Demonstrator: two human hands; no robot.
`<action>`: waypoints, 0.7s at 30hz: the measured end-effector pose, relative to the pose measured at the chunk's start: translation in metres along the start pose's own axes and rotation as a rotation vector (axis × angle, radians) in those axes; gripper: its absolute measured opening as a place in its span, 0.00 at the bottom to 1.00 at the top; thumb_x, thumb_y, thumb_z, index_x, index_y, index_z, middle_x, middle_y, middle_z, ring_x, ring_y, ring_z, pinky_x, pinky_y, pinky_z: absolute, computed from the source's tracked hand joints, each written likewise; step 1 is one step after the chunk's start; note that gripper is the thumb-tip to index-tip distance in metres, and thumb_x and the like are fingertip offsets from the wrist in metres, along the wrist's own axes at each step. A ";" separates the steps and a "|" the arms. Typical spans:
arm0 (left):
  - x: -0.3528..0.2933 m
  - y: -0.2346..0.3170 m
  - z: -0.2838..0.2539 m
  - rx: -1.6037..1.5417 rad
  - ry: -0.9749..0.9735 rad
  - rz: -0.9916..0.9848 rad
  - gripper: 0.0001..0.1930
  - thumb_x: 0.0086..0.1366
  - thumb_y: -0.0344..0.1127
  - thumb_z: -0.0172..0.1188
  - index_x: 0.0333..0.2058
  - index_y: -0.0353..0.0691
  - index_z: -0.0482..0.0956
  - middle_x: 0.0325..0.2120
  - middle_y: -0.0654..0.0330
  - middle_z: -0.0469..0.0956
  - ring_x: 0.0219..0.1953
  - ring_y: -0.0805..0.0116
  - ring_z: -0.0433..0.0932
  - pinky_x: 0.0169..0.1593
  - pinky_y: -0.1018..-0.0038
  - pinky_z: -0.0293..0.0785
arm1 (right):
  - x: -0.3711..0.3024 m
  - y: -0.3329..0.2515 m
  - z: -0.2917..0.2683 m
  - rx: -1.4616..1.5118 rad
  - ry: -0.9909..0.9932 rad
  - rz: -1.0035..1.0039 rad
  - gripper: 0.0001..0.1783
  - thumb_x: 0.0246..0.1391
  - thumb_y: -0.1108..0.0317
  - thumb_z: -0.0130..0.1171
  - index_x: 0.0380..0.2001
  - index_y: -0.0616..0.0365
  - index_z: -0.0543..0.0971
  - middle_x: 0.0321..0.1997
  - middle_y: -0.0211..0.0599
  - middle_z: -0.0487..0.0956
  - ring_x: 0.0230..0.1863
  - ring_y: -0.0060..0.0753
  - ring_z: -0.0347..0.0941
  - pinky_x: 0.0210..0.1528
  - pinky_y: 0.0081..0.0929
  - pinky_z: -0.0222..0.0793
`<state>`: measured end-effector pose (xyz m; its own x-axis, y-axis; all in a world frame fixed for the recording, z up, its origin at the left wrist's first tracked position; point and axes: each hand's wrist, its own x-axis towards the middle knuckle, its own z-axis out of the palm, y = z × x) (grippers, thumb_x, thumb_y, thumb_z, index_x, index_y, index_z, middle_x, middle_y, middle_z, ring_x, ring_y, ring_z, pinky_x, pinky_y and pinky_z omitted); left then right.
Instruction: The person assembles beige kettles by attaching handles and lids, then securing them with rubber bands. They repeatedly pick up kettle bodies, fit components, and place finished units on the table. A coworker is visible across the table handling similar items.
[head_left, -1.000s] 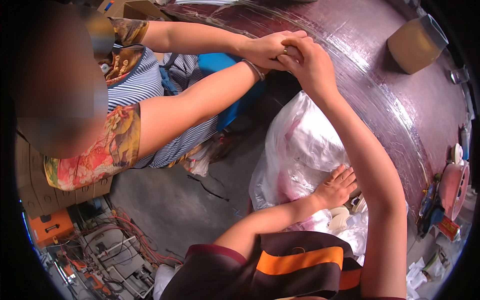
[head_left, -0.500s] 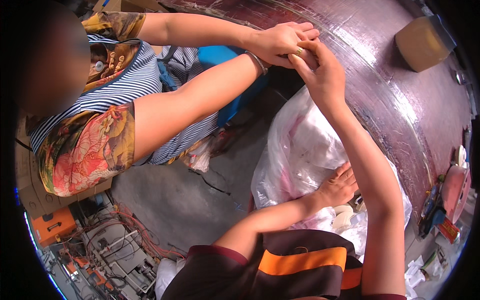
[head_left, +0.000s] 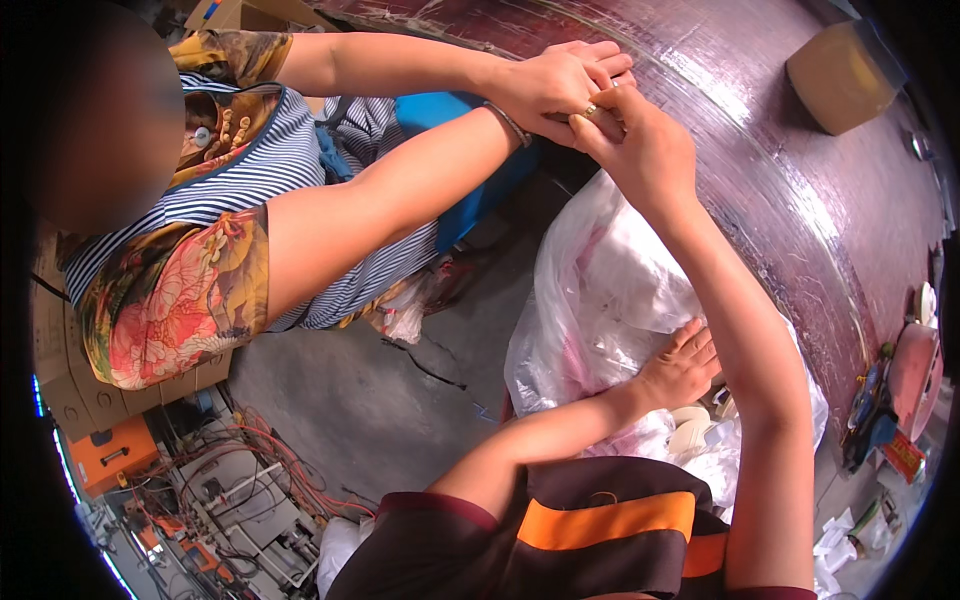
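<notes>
My right hand (head_left: 648, 150) reaches up to the hands of another person (head_left: 555, 95) at the table's edge. Its thumb and fingers are closed in a pinch at a gold-coloured ring (head_left: 590, 109), which appears to be around that person's finger. The overlapping fingers partly hide the contact. My left hand (head_left: 682, 368) lies on a crumpled clear and white plastic bag (head_left: 570, 350), fingers stretched out and holding nothing visible. Pale rounded pieces (head_left: 690, 425) show in the bag beside my left wrist.
The dark red, glossy table (head_left: 720, 190) curves along the right, bearing a yellowish tub (head_left: 842, 80). A pink container (head_left: 913, 375) stands at the far right. Cables and machine parts (head_left: 240, 500), an orange box (head_left: 110, 455) and cardboard boxes (head_left: 90, 400) are at lower left.
My right hand and the other person's fingers have shifted slightly, and the ring sits a little lower and further left in view. My left hand stays on the bag.
</notes>
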<state>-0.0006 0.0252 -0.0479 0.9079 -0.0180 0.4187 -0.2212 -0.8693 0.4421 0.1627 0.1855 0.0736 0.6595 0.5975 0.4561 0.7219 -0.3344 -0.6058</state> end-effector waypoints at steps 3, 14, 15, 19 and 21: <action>-0.002 0.001 0.002 -0.019 -0.057 -0.003 0.18 0.63 0.41 0.48 0.48 0.44 0.78 0.59 0.56 0.66 0.66 0.60 0.57 0.70 0.54 0.37 | 0.005 0.002 -0.005 -0.018 -0.028 -0.084 0.14 0.45 0.58 0.65 0.32 0.53 0.78 0.25 0.40 0.80 0.29 0.44 0.79 0.31 0.36 0.73; 0.003 0.002 -0.004 -0.022 -0.018 -0.009 0.19 0.63 0.42 0.48 0.49 0.45 0.76 0.56 0.56 0.68 0.65 0.59 0.59 0.69 0.55 0.40 | 0.003 -0.012 0.013 0.463 -0.037 0.234 0.18 0.49 0.60 0.63 0.44 0.52 0.78 0.38 0.47 0.80 0.40 0.49 0.78 0.44 0.37 0.72; 0.003 0.002 -0.003 -0.025 -0.020 -0.007 0.19 0.63 0.42 0.48 0.49 0.45 0.76 0.56 0.56 0.68 0.65 0.59 0.59 0.69 0.55 0.40 | 0.003 -0.014 0.011 0.431 -0.041 0.216 0.15 0.52 0.65 0.64 0.43 0.58 0.78 0.39 0.37 0.79 0.40 0.27 0.76 0.45 0.22 0.70; 0.002 0.004 -0.002 -0.030 -0.029 -0.005 0.19 0.63 0.42 0.48 0.49 0.45 0.76 0.56 0.56 0.68 0.65 0.59 0.59 0.69 0.55 0.40 | 0.000 -0.015 0.012 0.442 -0.006 0.198 0.16 0.52 0.65 0.64 0.43 0.57 0.77 0.38 0.37 0.78 0.41 0.29 0.76 0.46 0.23 0.70; 0.002 0.004 0.000 -0.031 -0.029 -0.003 0.19 0.63 0.42 0.48 0.49 0.45 0.76 0.56 0.56 0.68 0.65 0.59 0.59 0.69 0.55 0.41 | 0.001 -0.017 0.017 0.482 0.036 0.177 0.16 0.52 0.64 0.64 0.44 0.56 0.77 0.38 0.37 0.78 0.41 0.30 0.76 0.46 0.24 0.70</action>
<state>0.0002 0.0216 -0.0455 0.9183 -0.0301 0.3948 -0.2291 -0.8537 0.4677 0.1472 0.2043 0.0728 0.7754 0.5343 0.3365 0.4257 -0.0487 -0.9035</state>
